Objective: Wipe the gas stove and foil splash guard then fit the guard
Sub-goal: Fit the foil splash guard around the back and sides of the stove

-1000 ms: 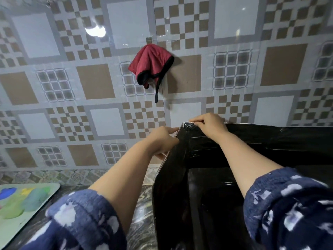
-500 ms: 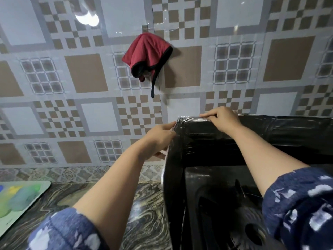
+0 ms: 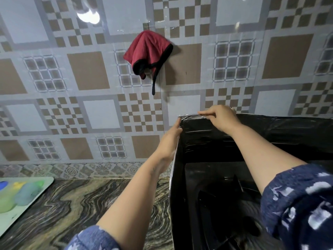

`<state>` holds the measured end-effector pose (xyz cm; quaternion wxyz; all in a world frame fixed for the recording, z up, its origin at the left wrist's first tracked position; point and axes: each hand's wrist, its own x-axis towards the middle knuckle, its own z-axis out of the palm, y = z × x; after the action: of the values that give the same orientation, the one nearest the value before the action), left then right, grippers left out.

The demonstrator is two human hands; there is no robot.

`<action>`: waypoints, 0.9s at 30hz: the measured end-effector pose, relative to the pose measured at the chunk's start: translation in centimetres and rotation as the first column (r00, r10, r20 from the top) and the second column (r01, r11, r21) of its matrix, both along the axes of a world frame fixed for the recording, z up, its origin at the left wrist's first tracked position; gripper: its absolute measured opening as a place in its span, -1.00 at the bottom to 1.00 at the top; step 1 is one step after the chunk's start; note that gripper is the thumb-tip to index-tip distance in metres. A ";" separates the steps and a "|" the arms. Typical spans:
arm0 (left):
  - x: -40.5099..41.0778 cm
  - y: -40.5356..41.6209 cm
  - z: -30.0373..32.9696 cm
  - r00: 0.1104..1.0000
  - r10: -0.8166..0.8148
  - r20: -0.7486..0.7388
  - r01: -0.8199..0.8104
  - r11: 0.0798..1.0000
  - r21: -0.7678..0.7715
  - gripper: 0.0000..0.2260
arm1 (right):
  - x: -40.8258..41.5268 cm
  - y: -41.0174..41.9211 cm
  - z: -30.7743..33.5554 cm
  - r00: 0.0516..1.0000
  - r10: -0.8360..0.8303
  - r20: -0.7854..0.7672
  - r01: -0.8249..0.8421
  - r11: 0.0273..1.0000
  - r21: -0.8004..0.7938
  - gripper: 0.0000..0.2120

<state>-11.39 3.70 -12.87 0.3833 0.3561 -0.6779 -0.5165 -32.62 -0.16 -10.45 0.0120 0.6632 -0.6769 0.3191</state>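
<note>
We have the foil splash guard point(image 3: 225, 139) standing round the gas stove point(image 3: 221, 201), its back panel near the tiled wall point(image 3: 100, 73). Our right hand point(image 3: 219, 120) pinches the top rim, our left hand point(image 3: 169, 141) grips the corner edge. We should square that corner gently and keep the foil uncreased.

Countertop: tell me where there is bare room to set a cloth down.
One free patch: the marbled countertop between the pastel board at the left and the splash guard. The left forearm crosses its right part. Inside the guard it is crowded: the stove fills it, and both hands hold the guard's top corner.
</note>
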 end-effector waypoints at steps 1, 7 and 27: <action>0.0 -0.2 -0.2 1.000 0.005 -0.002 -0.005 1.000 -0.014 -0.57 | -0.2 0.1 -0.1 1.000 0.008 -0.029 -0.008 1.000 0.007 -0.67; 0.2 -1.0 -1.2 0.994 0.104 -0.036 -0.101 0.993 0.063 -0.61 | -0.3 0.1 -0.4 1.000 -0.009 -0.004 0.009 1.000 -0.006 -0.66; 2.4 4.4 0.2 0.942 0.292 0.166 -0.267 0.951 -0.157 -0.55 | 3.5 6.1 2.3 0.997 0.039 -0.070 -0.027 0.984 0.176 -0.50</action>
<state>-9.02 8.11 -12.72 0.4103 0.4697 -0.6858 -0.3751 -29.14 5.91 -8.14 -0.0268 0.6841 -0.6903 0.2341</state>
